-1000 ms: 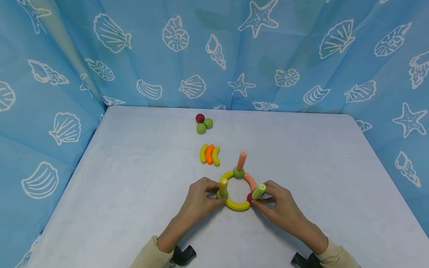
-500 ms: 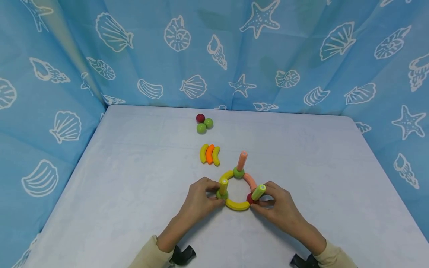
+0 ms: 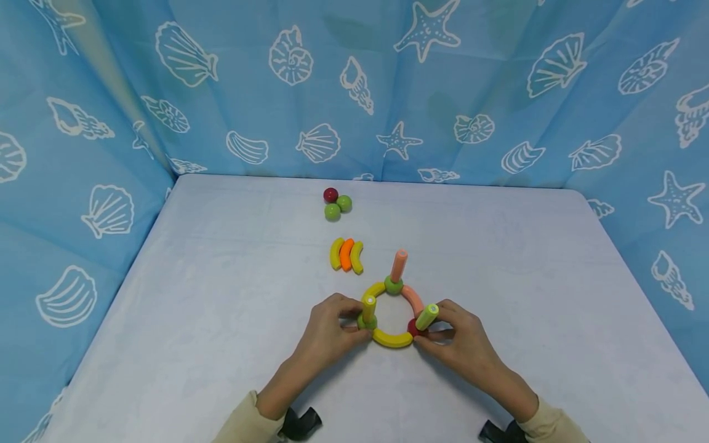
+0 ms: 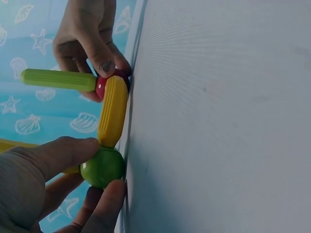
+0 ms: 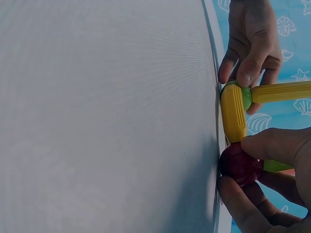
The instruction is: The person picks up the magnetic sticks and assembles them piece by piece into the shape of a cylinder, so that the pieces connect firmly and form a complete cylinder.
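Observation:
A ring of curved rods and balls lies on the table in the head view. My left hand (image 3: 331, 327) grips the green ball (image 4: 103, 167) at its left corner, from which a yellow rod (image 3: 369, 308) stands up. The dark red ball (image 5: 240, 164) at the right corner is pinched by my right hand (image 3: 466, 341); a light green rod (image 3: 427, 317) rises from it, tilted. Between these balls runs a curved yellow rod (image 3: 392, 339). At the back, another green ball (image 3: 394, 285) bears an upright salmon rod (image 3: 399, 266). A salmon curved rod (image 3: 413, 300) and a yellow one (image 3: 374, 290) join it.
Behind the ring lie two loose yellow curved rods (image 3: 336, 254) with an orange one (image 3: 346, 255) between them. Farther back sit a loose red ball (image 3: 330, 195) and two green balls (image 3: 332, 212). A blue shell-print curtain (image 3: 354, 92) borders the white table (image 3: 221, 277).
My right thumb and fingers have shifted slightly on the red ball, leaving more of it visible. The left hand and the ring stay in place.

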A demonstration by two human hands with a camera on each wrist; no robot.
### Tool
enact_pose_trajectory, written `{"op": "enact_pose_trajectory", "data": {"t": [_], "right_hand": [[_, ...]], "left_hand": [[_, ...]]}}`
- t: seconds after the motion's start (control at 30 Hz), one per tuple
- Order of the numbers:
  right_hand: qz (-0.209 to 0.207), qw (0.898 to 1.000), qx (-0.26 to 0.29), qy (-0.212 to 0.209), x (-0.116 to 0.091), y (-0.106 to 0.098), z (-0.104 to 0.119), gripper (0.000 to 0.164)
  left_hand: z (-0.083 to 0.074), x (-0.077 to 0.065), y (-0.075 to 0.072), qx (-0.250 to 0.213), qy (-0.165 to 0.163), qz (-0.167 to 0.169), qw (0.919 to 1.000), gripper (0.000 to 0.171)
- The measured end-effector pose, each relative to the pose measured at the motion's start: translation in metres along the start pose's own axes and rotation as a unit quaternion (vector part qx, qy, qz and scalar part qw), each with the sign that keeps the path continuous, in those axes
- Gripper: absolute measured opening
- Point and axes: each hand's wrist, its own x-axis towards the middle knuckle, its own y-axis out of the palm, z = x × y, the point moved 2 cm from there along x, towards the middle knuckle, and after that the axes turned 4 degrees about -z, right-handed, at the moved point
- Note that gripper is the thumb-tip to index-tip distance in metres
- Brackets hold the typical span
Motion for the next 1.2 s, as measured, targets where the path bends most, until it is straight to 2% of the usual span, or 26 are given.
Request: {"op": "enact_pose_trajectory", "data": {"t": [0.3,0.57,0.83,1.2], "right_hand": [[0.0,1.0,0.008,0.004,0.0,0.0,0.0,0.038],[-0.005,1.0,-0.002,0.002,0.001,0.0,-0.001,0.04],[-0.006,1.0,-0.002,0.0,0.002,0.0,-0.002,0.041],[-0.007,1.0,0.003,0.006,0.003,0.001,-0.004,0.039]], "left_hand": [[0.0,-0.004,-0.01,0.025,0.005,-0.015,0.9996,0.037],[0.004,-0.005,-0.017,0.031,-0.006,-0.017,0.9993,0.038],[0.006,-0.005,-0.022,0.039,0.006,-0.055,0.9977,0.031],[0.015,-0.005,-0.035,0.048,-0.014,-0.093,0.9944,0.028]]}}
